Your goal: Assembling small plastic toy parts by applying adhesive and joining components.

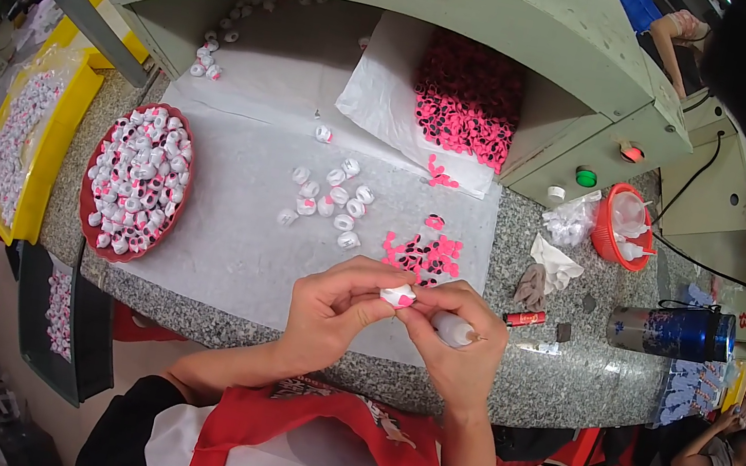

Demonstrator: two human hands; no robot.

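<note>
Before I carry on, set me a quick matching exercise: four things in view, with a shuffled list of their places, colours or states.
Things
1. Held piece
2. Bottle
3. Tumbler
4. Red dish

Places, colours, states
A. Blue and silver, far to the right
B. Heaped full, off to the left
C. In the right hand alone
D. White and pink, pinched between the left hand and right hand

Pairs: 1-D, 2-C, 3-A, 4-B
</note>
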